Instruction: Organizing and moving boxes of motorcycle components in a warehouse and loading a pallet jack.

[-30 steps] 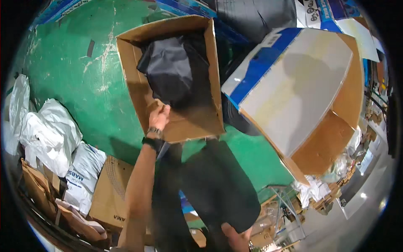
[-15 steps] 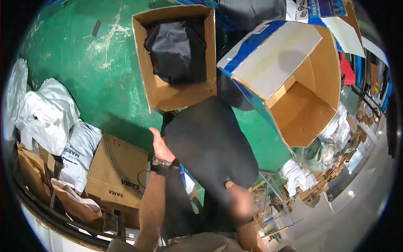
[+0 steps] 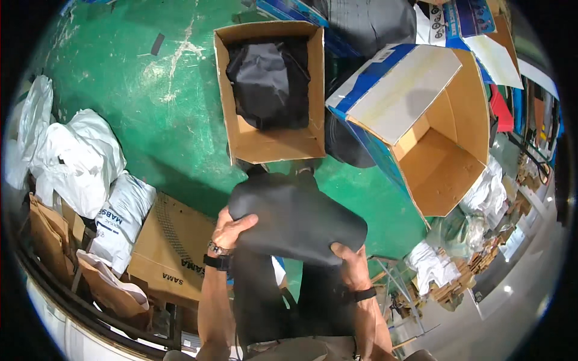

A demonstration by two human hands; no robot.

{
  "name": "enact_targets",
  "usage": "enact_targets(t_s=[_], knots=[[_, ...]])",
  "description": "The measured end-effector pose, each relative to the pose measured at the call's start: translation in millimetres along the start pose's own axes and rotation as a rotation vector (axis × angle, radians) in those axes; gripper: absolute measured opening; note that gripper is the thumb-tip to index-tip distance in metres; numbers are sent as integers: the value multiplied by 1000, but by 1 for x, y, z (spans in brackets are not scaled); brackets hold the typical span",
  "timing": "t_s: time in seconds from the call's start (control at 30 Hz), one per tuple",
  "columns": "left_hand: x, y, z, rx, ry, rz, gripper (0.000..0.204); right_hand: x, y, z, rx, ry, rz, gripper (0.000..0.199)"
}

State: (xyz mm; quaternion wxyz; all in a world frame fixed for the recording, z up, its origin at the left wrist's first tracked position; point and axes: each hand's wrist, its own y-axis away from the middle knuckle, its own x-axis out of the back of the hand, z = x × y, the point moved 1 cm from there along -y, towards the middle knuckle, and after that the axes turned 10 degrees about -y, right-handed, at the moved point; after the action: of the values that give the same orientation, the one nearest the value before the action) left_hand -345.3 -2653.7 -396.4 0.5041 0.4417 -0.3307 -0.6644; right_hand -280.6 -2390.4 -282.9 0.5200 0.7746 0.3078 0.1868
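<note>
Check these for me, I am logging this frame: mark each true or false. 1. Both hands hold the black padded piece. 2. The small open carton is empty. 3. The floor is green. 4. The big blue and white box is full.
1. True: the left hand and right hand each have a grip on the black padded piece.
2. False: the small open carton holds a black item.
3. True: the floor is green.
4. False: the big blue and white box shows a bare inside.

Green painted floor [image 3: 156,114] — scuffed, cluttered
</note>
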Motion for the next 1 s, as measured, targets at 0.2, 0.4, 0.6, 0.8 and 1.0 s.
enact_targets(t_s=[0.2,0.4,0.6,0.8,1.0], knots=[[35,-38,-1,-8,19,108,46,-26,-76,41,66,-75,-52,59],[89,-89,-67,230,-165,202,38,-19,-145,108,-85,-14,-80,54],[94,-71,-100,156,185,49,45,7,-149,135,-183,-257,-50,42],[67,-64,-106,37,267,118,55,26,-156,140,-197,-269,-32,41],[46,-53,-104,52,254,196,57,38,-150,138,-183,-263,-45,39]])
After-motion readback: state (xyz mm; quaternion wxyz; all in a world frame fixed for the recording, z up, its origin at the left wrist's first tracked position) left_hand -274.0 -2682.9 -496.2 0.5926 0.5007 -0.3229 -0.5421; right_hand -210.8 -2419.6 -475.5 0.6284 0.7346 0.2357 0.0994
